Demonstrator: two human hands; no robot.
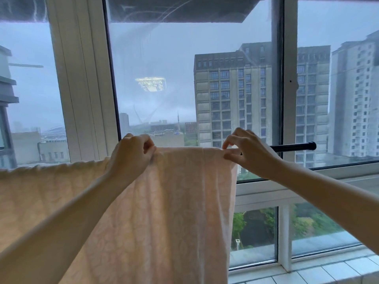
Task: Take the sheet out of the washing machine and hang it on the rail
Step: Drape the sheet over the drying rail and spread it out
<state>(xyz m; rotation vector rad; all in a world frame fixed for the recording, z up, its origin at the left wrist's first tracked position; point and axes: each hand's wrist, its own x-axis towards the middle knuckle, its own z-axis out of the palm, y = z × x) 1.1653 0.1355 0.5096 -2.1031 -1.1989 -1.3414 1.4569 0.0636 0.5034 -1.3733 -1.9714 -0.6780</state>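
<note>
Hanging step, nearly done: pale sheet (pixel 174 201) draped over the black rail (pixel 293 147). My left hand (pixel 131 154) gripped its fold and my right hand (pixel 246 150) pinched its edge. Next, I judged: spread it rightward.

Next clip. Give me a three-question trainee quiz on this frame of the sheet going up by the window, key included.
1. True or false: the sheet is already draped over the rail.
2. Which stretch of the rail shows bare? A) the right end B) the middle, between the hands C) none of it
3. What are the left hand and the right hand doing?

Key
1. True.
2. A.
3. Both hold the sheet's top fold at the rail. The left hand grips it, and the right hand pinches it near the sheet's right edge.
</note>
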